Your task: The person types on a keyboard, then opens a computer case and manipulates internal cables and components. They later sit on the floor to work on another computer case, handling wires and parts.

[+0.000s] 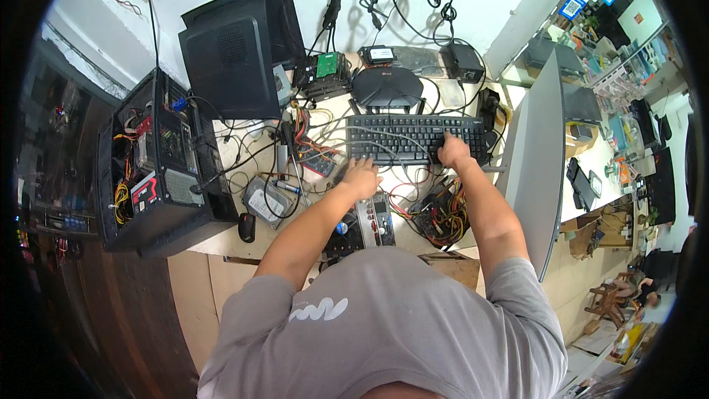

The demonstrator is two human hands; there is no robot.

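A black keyboard point(406, 140) lies across the middle of the cluttered table, with grey cables draped over it. At its lower left edge rests my left hand point(360, 179), fingers stretched toward the keys and nothing held. My right hand point(453, 152) is over the right part of the keyboard, one finger extended onto the keys; its other fingers look partly bent, and no object shows in it. Just below my left hand is a boxy device with knobs and a display point(375, 220). A red multimeter point(320, 163) lies left of the keyboard among loose wires.
An open computer case point(166, 177) stands at the left, beside a dark monitor point(235, 55). Behind the keyboard sits a black router point(387, 87). A hard drive point(267, 202) and a mouse point(247, 227) lie front left; bundled coloured cables point(443, 222) front right. A tall panel point(538, 170) borders the right.
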